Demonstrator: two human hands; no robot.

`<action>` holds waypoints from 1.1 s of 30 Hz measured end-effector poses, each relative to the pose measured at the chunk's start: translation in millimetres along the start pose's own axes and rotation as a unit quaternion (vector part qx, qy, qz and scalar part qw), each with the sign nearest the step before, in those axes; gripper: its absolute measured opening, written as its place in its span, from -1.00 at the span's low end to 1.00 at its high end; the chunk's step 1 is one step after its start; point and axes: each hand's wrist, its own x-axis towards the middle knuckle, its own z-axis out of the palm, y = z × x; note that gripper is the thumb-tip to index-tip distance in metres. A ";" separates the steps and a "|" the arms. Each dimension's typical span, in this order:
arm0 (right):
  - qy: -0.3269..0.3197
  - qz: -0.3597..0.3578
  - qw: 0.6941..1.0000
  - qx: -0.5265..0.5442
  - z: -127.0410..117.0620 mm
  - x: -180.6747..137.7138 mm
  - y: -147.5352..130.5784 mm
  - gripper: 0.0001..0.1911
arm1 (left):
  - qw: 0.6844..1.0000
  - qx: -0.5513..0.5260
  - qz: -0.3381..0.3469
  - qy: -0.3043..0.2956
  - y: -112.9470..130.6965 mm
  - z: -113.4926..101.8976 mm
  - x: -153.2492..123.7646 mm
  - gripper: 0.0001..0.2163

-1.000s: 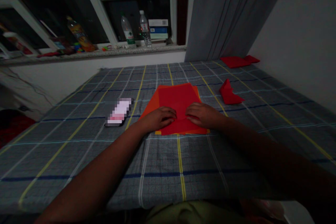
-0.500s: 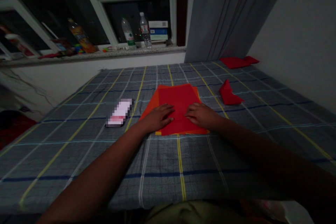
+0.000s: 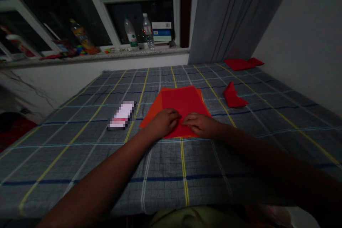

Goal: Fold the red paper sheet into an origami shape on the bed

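Observation:
A red sheet of paper (image 3: 184, 103) lies on top of a small stack of orange sheets (image 3: 153, 109) on the checked cloth. My left hand (image 3: 163, 123) rests on the sheet's near left part, fingers curled down onto it. My right hand (image 3: 201, 124) lies on the near right part, fingers bent and pointing left toward the other hand. The fingertips nearly meet at the sheet's near middle. Whether they pinch the paper's edge I cannot make out.
A blurred-out flat object (image 3: 121, 115) lies left of the papers. A folded red paper piece (image 3: 233, 96) sits to the right, more red paper (image 3: 243, 63) by the curtain (image 3: 227, 14). Bottles (image 3: 130, 34) and books (image 3: 161, 32) stand on the windowsill. A white wall closes the right side.
Both hands slid toward each other and a little nearer to me on the red sheet; the left fingers went from flat to curled.

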 end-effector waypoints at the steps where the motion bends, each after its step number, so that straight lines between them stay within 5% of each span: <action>1: 0.004 0.006 1.000 0.006 0.3 -0.2 1.0 -0.56 | 1.000 -0.004 -0.003 -0.005 1.9 0.8 -0.3 -0.73; 5: 0.017 0.058 0.997 -0.040 -2.6 -1.7 4.6 -0.47 | 0.999 -0.021 -0.018 -0.017 1.7 3.0 -2.1 -0.63; 14: -0.094 0.064 0.977 -0.180 -5.8 -0.7 -11.8 -0.57 | 0.998 -0.029 -0.029 -0.037 -2.2 2.4 -3.6 -0.47; 28: -0.057 0.230 0.944 -0.231 -13.8 -2.6 13.7 -0.54 | 0.998 -0.027 -0.038 -0.046 -3.1 3.9 -2.2 -0.45; 33: -0.049 0.227 0.938 -0.255 -16.3 -2.6 18.1 -0.62 | 0.998 -0.026 -0.038 -0.048 -3.2 3.3 -2.2 -0.42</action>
